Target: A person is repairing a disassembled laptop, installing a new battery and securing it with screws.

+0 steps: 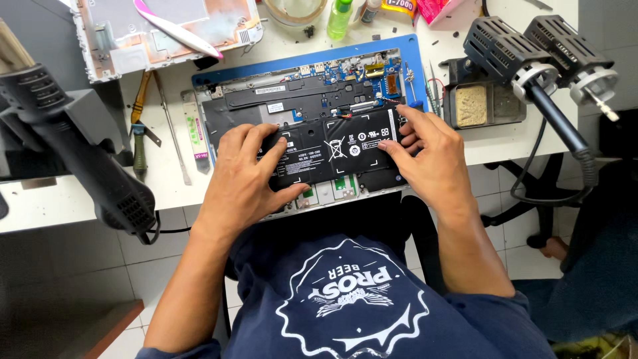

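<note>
Both hands (332, 166) flat, fingers spread on battery (332, 149)

Our left hand (242, 173) and right hand (425, 156) lie on the black battery (332, 149) of an opened laptop (292, 86) at the desk (166, 179) front edge. A hot-air gun (73, 153) blocks the left approach, and the soldering stand (531, 60) crowds the right. Hand tools (143, 126) lie left of the laptop, bottles (340, 16) behind. We find open room only toward our body.
</note>
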